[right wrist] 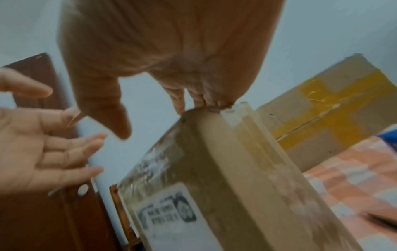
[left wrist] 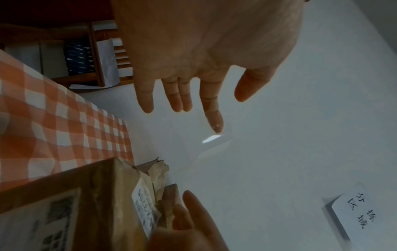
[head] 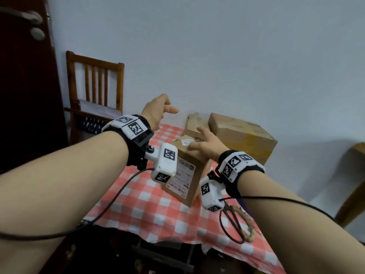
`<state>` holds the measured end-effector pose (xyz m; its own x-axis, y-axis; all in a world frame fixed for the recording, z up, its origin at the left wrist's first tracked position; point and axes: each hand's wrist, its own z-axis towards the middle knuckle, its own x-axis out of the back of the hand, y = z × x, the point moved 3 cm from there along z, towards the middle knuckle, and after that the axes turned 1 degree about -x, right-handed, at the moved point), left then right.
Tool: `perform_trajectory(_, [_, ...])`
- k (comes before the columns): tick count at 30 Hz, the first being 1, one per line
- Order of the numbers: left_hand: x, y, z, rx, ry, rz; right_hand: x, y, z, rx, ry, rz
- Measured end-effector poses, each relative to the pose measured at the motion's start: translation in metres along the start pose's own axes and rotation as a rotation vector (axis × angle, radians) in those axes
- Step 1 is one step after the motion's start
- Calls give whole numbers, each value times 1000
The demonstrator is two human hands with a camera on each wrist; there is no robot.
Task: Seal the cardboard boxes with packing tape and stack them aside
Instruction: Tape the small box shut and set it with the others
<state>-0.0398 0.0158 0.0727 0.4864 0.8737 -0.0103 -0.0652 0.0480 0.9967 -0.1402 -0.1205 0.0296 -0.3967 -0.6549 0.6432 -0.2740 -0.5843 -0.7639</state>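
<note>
A small cardboard box (head: 185, 175) with shipping labels stands upright on the red-and-white checked tablecloth (head: 146, 206). My right hand (head: 201, 139) rests on its top, fingertips (right wrist: 180, 105) touching the far upper edge and the thumb free. The left hand (head: 167, 107) hovers open in the air to the left of the box, holding nothing. In the left wrist view its straight fingers (left wrist: 212, 117) point at the wall above the box (left wrist: 96, 195). Behind stand a larger box (head: 243, 133) sealed with yellow tape (right wrist: 322, 105) and a torn box (head: 194, 123).
Dark scissors (head: 231, 220) lie across a brown ring (head: 248, 226) near the table's right front edge. A wooden chair (head: 94, 86) and a dark door (head: 25, 76) are at the left. The wall, close behind the boxes, carries a paper note (left wrist: 354, 215).
</note>
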Motion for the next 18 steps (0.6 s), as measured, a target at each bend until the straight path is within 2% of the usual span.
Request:
perform_trajectory(4, [-11,0,-1,28,-96,91,17,-1,2,22,184,446])
perform_trajectory(6, [-20,2,-1,39,-130,120,20,-5,2,8,147,608])
perform_trajectory(12, [-37,7,1,49,-205,167,31,-10,5,44,2,638])
perform_trajectory(18, [-41,6,6,68,-173,198,41,7,1,-26,10,693])
